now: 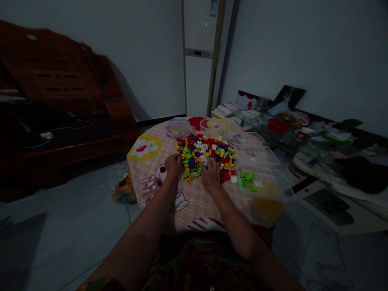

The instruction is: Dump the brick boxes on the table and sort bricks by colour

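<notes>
A heap of small toy bricks [206, 151] in red, yellow, blue, green and white lies on a small table under a patterned cloth [157, 182]. My left hand [173, 165] rests at the heap's near left edge, fingers curled into the bricks. My right hand [210, 173] lies palm down on the heap's near side, fingers spread over the bricks. Whether either hand holds a brick is hidden. A clear plastic box [263, 184] with a few green bricks stands just right of my right hand.
More clear boxes [256, 155] line the table's right side, and another box [179, 127] sits at the far edge. A bag of bricks [123, 190] lies on the floor at left. A dark wooden bench [60, 105] stands left; a cluttered low glass table [303, 133] stands right.
</notes>
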`<state>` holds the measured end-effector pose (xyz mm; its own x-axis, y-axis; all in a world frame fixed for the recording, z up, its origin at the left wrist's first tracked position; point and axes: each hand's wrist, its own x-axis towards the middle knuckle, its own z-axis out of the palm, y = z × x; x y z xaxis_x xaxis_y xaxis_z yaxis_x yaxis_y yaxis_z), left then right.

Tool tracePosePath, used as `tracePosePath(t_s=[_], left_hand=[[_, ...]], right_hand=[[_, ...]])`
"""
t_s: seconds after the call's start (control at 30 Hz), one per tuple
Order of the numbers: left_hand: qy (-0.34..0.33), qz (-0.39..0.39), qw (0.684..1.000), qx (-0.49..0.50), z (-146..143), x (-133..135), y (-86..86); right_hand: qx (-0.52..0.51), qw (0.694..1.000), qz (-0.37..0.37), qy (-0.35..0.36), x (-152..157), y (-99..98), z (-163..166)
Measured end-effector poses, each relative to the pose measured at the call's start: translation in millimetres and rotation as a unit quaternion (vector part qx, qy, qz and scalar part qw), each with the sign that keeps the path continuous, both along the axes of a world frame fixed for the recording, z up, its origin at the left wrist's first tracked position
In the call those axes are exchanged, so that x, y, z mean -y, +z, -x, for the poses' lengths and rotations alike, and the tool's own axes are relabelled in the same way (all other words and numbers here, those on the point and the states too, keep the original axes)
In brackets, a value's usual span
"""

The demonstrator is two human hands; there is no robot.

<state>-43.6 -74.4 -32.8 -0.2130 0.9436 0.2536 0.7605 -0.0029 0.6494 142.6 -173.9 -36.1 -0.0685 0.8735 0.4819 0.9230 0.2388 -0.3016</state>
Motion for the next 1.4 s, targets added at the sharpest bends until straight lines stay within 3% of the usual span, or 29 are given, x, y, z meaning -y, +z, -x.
tracePosePath(t_s=[0.23,0.47,0.67,0.83,0.93,1.03,1.13,1.4], left_hand=[[0.003,0.001,1.0,0.009,0.3,0.6,1.0],[-0.001,0.003,1.0,0.008,1.0,0.0,0.2],[0.0,-0.001,1.0,-0.002,3.0,-3.4,-2.8],[0.002,0.0,1.0,0.003,2.0,-3.8,-3.4],[0.005,0.0,1.0,0.006,0.7,-3.1,-2.7],[0.006,0.0,1.0,0.006,0.4,-2.0,-1.5],[0.001,-0.005,1.0,0.006,0.7,-0.9,-0.5],[-0.001,-0.003,1.0,0.003,1.3,-0.2,0.0]], right_hand=[[-0.03,0.999,0.008,0.012,6.5,5.8,-1.5],[-0.102,0.991,-0.087,-0.008,22.0,4.3,-20.3],[-0.107,0.974,-0.172,-0.099,35.0,21.7,-63.5],[-0.088,0.964,-0.149,-0.2,43.2,26.4,-119.6],[-0.082,0.96,-0.139,-0.228,45.0,22.2,-135.0],[-0.083,0.964,-0.152,-0.202,44.1,19.8,-123.7],[-0.086,0.975,-0.148,-0.138,41.6,19.5,-92.2],[-0.042,0.998,-0.039,0.017,30.5,15.2,-11.3]])
